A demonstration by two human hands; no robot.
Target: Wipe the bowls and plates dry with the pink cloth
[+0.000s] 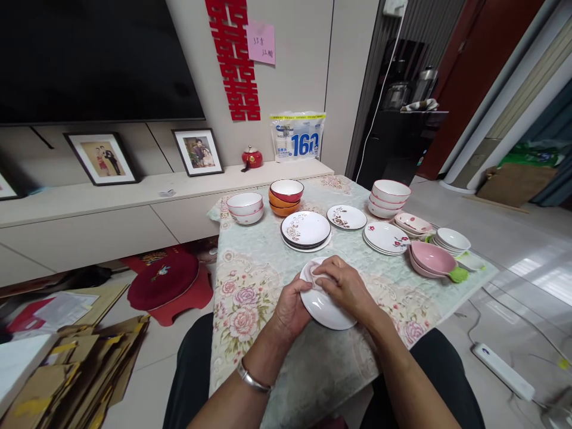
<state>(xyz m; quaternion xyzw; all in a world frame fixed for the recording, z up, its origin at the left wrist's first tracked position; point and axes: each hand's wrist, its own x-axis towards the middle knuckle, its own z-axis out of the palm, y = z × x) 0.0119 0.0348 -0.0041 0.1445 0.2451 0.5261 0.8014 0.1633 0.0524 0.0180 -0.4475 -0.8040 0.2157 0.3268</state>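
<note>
A white plate [329, 313] is held tilted over the near part of the table. My left hand [292, 305] grips its left rim, thumb on top and fingers underneath. My right hand [346, 287] lies over the plate with bent fingers pressed on a pale, thin cloth [312, 273] near the far rim. Part of the cloth is hidden under those fingers. Just beyond stands a stack of dark-rimmed plates [306, 229] with a brown flower print. To its right are a similar single plate [347, 217] and a stack of red-flowered plates [386, 237].
White bowls [245, 208], orange and red bowls [286, 196] and pink-rimmed bowls [389, 198] stand farther back. Pink dishes [432, 259] and small white bowls [452, 239] sit near the right edge of the flowered tablecloth [250, 277]. A red stool [167, 283] is at left; a power strip [503, 370] lies at right.
</note>
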